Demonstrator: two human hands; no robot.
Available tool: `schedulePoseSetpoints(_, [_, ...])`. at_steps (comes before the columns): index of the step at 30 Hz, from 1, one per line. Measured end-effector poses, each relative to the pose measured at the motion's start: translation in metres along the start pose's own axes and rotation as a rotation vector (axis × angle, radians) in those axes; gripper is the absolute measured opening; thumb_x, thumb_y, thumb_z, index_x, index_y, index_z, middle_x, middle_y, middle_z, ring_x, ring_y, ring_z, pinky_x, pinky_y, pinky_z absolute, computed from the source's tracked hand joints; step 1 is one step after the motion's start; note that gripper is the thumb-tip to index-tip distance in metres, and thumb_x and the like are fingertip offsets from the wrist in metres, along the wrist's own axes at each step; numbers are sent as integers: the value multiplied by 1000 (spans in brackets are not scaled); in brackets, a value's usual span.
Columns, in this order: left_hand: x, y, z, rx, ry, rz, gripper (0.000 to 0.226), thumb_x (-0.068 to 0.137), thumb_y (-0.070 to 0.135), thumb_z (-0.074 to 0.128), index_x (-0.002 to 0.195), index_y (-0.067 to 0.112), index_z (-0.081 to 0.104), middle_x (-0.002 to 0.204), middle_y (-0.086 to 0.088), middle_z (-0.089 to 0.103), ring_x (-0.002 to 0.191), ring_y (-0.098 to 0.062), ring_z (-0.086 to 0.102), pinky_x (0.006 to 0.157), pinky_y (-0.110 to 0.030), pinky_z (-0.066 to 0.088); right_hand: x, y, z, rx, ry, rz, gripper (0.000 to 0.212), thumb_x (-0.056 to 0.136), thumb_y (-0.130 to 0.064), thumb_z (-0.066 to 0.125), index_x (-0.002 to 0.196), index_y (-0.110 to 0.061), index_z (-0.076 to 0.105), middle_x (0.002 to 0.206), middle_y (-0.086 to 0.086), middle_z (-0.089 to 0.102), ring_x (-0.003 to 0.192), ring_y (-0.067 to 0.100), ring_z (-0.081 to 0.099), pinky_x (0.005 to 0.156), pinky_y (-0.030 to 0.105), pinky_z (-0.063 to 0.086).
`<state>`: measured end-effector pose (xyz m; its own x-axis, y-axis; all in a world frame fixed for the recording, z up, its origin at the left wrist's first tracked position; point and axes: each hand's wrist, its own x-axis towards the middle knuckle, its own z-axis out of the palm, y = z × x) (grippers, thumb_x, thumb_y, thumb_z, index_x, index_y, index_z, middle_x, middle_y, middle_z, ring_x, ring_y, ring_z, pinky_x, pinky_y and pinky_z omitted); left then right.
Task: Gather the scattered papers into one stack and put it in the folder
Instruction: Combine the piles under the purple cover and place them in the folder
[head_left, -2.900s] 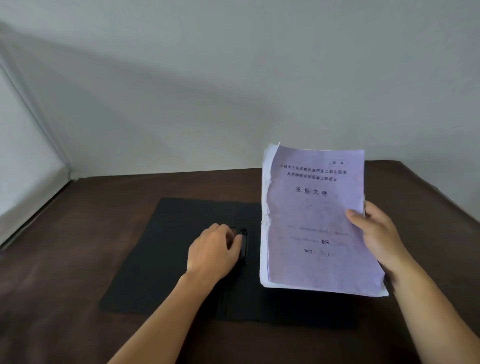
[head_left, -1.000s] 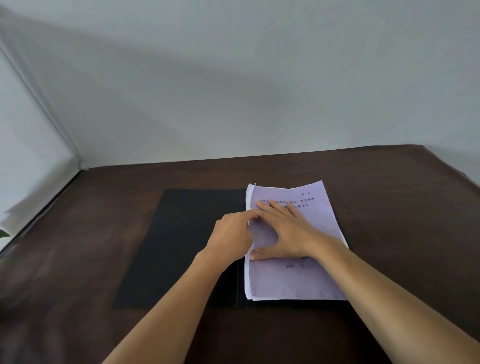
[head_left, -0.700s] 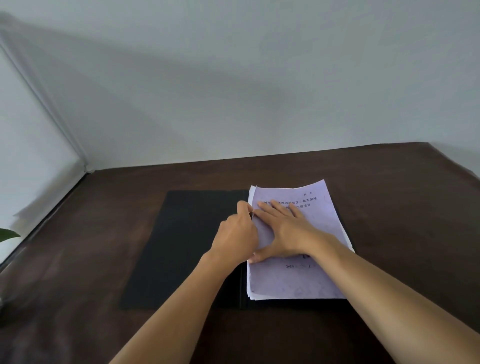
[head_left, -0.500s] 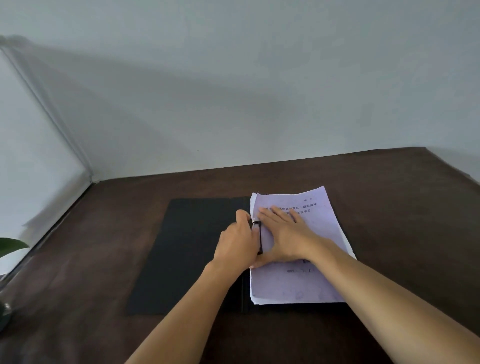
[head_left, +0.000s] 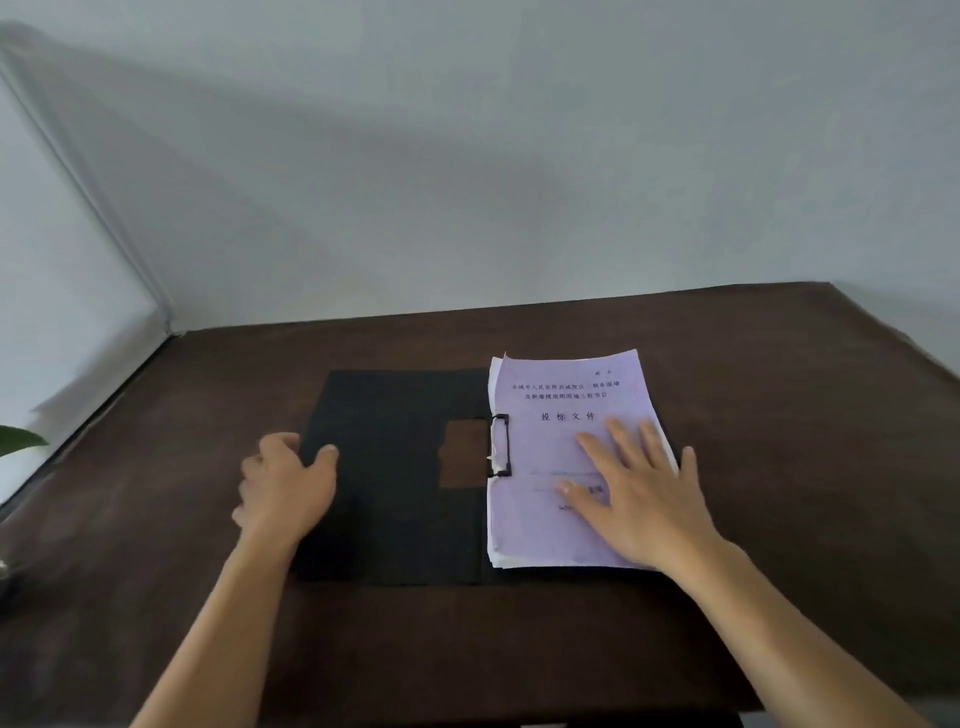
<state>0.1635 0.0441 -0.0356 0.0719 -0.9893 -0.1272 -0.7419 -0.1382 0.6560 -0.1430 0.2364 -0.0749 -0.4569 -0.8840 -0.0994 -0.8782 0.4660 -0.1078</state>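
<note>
A black folder (head_left: 395, 467) lies open on the dark brown table (head_left: 779, 415). The stack of papers (head_left: 561, 415), with a pale purple printed cover sheet on top, lies on the folder's right half. A black clip (head_left: 501, 445) clamps the stack's left edge by the spine. My right hand (head_left: 639, 493) presses flat on the lower right of the stack, fingers spread. My left hand (head_left: 285, 483) grips the left edge of the folder's left cover, thumb on top and fingers under it.
A white wall rises behind the table and a window frame (head_left: 93, 208) runs down at the left. A green leaf (head_left: 18, 439) shows at the far left edge. Bare table surface surrounds the folder.
The stack went from held upright in my right hand to flat on the folder's right half. The clip now clamps it. My left hand moved from the clip to the left cover's edge.
</note>
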Motion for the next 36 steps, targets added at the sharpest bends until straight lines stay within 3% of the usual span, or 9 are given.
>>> schedulePoseSetpoints(9, [11,40,-65,-1186,-679,-153,53,108,45,38,120,12,78,116,-10,79,105,-28,76,90,-45,62,25,-2,-7,165,83,41,84,94,-80,26,165,-34,18,177,0,1,162,27,-7,128,54,4])
schedulePoseSetpoints(14, [-35,108,9,-993,-913,-8,51,110,51,33,134,11,52,125,-23,74,118,-37,72,97,-56,54,25,15,-32,1181,271,188,40,102,-8,60,140,-19,62,152,9,57,135,22,55,107,33,45])
schedulePoseSetpoints(17, [-59,121,52,-691,-988,16,50,112,47,35,146,12,45,123,-28,73,126,-39,65,103,-56,52,4,40,-62,1613,522,326,23,105,-10,54,110,-21,73,130,7,71,121,21,67,101,39,52])
schedulePoseSetpoints(20, [-64,122,76,-579,-947,24,49,112,40,41,153,13,39,126,-26,72,114,-30,71,87,-45,56,-22,40,-72,1155,716,126,24,103,-31,51,114,-32,73,121,-14,73,119,2,65,106,27,48])
schedulePoseSetpoints(23, [-60,126,80,-551,-929,37,41,110,43,44,143,18,47,112,-19,80,102,-23,74,79,-41,58,-38,-10,-50,663,379,-101,48,100,-50,48,141,-31,60,142,-6,65,137,14,55,115,33,40])
schedulePoseSetpoints(26, [-61,123,87,-496,-854,165,38,109,45,48,136,18,49,105,-11,82,104,-21,74,94,-39,57,-38,-67,-10,166,-7,-38,99,83,-91,20,164,-35,18,174,12,15,159,44,2,120,67,-10])
schedulePoseSetpoints(29, [-54,107,92,-362,-564,399,38,104,45,56,136,25,55,110,10,74,108,-8,70,96,-33,54,-20,-84,6,30,-34,93,138,54,-109,2,166,-29,3,174,19,-9,153,55,-20,99,81,-26])
schedulePoseSetpoints(32, [-38,85,90,-243,-338,489,27,105,38,57,130,28,60,104,22,65,108,-6,65,81,-21,45,13,-67,1,25,-7,155,144,49,-111,3,166,-28,8,174,19,-2,154,56,-13,99,83,-22])
schedulePoseSetpoints(36, [-18,55,87,-2,-290,524,25,106,32,57,131,33,60,132,11,64,118,-9,57,97,-28,46,58,-11,-14,12,33,221,138,52,-109,8,165,-30,15,175,14,2,158,49,-6,109,82,-11])
